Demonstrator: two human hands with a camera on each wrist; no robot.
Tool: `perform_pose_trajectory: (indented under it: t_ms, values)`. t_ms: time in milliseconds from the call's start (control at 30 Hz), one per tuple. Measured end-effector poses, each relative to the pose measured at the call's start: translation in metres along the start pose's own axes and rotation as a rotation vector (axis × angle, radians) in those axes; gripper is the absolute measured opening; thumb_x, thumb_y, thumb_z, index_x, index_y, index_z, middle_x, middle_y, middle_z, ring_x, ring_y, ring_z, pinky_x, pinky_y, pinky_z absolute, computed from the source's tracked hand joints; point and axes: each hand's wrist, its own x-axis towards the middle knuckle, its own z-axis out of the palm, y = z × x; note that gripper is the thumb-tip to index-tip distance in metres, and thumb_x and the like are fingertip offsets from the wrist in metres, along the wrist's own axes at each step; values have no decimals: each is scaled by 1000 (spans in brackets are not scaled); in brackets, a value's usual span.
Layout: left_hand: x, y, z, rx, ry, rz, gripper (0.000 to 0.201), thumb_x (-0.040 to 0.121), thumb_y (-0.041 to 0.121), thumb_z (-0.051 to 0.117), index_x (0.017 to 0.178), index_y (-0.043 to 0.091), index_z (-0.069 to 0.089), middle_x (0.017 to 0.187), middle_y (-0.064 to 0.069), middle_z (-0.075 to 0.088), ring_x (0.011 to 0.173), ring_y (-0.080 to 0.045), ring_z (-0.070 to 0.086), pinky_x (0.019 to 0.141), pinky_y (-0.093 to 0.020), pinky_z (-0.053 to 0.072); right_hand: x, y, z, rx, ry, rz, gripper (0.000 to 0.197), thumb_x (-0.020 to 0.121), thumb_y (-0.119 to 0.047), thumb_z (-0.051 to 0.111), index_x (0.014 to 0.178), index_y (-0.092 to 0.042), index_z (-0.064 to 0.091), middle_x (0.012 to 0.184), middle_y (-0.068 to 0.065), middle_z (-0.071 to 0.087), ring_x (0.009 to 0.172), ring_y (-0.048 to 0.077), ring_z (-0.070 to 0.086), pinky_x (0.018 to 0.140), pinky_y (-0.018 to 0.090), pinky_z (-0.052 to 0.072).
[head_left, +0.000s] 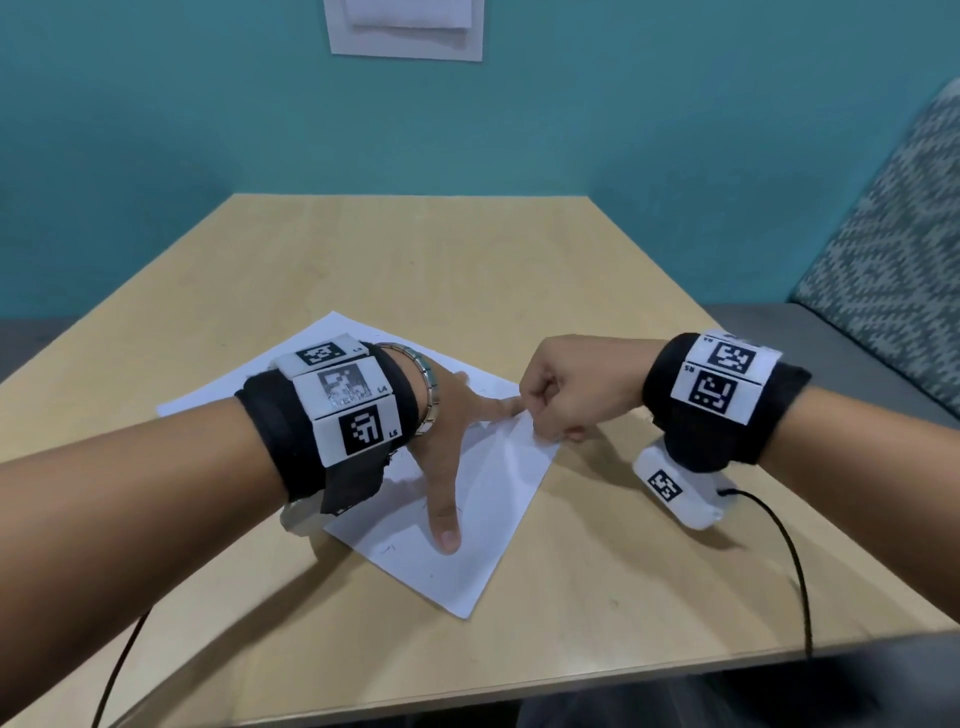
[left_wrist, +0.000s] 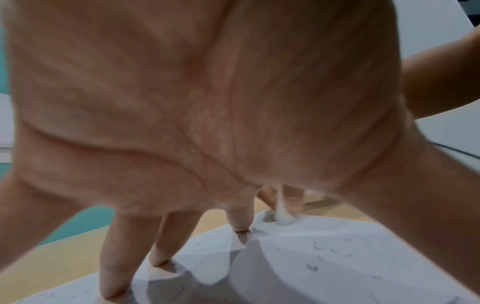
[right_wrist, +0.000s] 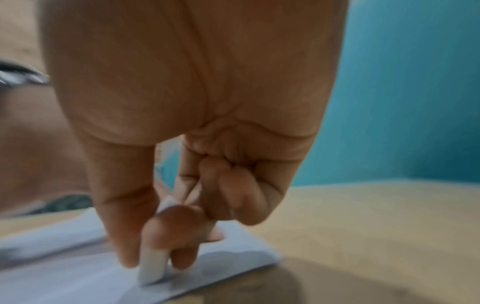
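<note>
A white sheet of paper (head_left: 483, 499) with faint pencil marks lies skewed on the wooden table (head_left: 519, 260). My left hand (head_left: 452, 447) is spread flat on it, straight fingers pressing the sheet down; the left wrist view shows the fingertips (left_wrist: 114, 288) on the paper (left_wrist: 337, 257). My right hand (head_left: 543, 428) is at the sheet's right corner. In the right wrist view its thumb and fingers (right_wrist: 166, 232) pinch a small white eraser-like piece (right_wrist: 152, 267) whose tip touches the paper (right_wrist: 64, 283). That piece (left_wrist: 284, 216) also shows beyond my left fingers.
A teal wall stands behind the table, with a white panel (head_left: 405, 26) on it. A patterned cushioned bench (head_left: 893, 249) sits at the right. Black cables (head_left: 795, 561) run from both wrist bands over the table's near edge.
</note>
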Motion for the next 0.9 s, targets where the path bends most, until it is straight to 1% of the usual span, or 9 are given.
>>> perform_pose_trajectory:
  t_ms: [67, 200, 367, 467, 600, 667, 733, 800, 900]
  values:
    - [-2, 1, 0, 15, 7, 10, 140, 46, 70, 85, 137, 65, -21, 164, 1, -6, 140, -22, 34, 105, -40, 35, 2, 1, -2, -14, 70, 14, 16, 75, -10, 70, 62, -8, 61, 49, -4, 58, 53, 15, 48, 61, 31, 43]
    - [-3, 0, -1, -22, 30, 80, 116, 57, 61, 86, 145, 59, 10, 162, 4, 11, 135, -17, 38, 93, -29, 35, -9, -22, 22, -29, -66, -132, 10, 77, -11, 71, 72, -5, 66, 58, 2, 64, 52, 11, 48, 56, 26, 44]
    - [-5, -1, 1, -33, 11, 57, 126, 52, 65, 85, 145, 62, 0, 163, 4, -6, 144, -18, 26, 108, -38, 30, 0, -13, 11, -31, 88, -69, 11, 77, -11, 68, 67, -9, 63, 51, -7, 54, 52, 13, 48, 55, 26, 43]
    - [-4, -5, 4, -87, 26, 97, 122, 47, 65, 87, 142, 63, 11, 162, 4, -12, 145, -18, 25, 112, -40, 30, -8, -27, 29, 20, 12, -148, 15, 79, -15, 69, 66, -15, 62, 53, -8, 56, 51, 11, 50, 55, 28, 47]
    - [-5, -18, 18, -229, 95, 99, 133, 35, 62, 92, 142, 44, 15, 140, 17, 34, 127, -19, 46, 102, -43, 43, -17, -25, 27, 32, 71, -191, 10, 81, -19, 72, 73, -14, 69, 56, -9, 62, 52, 6, 52, 56, 25, 47]
    - [-10, -25, 26, -235, 100, 119, 137, 37, 62, 91, 144, 51, 6, 154, 21, 12, 146, -16, 19, 113, -48, 28, -21, -13, 12, 117, 169, -150, 13, 84, -24, 73, 75, -16, 70, 60, -6, 68, 53, 5, 54, 58, 23, 47]
    - [-13, -33, 33, -176, 72, 159, 142, 45, 57, 91, 147, 55, -7, 155, 26, -21, 145, -6, -20, 120, -48, 3, -25, -1, 0, 185, 257, -118, 17, 87, -30, 74, 78, -16, 71, 65, -2, 73, 54, 5, 53, 58, 22, 43]
    - [-14, -42, 37, -121, 30, 189, 144, 48, 52, 91, 143, 60, -16, 151, 28, -31, 141, -4, -28, 120, -51, 2, -29, 9, -5, 212, 309, -88, 18, 88, -32, 74, 80, -17, 71, 69, 1, 74, 52, 4, 51, 56, 18, 39]
    - [-19, -53, 38, -159, 15, 208, 138, 55, 42, 91, 141, 64, -15, 148, 35, -29, 142, 3, -21, 119, -45, 12, -30, 13, -3, 229, 315, -54, 18, 89, -35, 73, 81, -18, 72, 70, -2, 75, 50, 2, 49, 53, 17, 38]
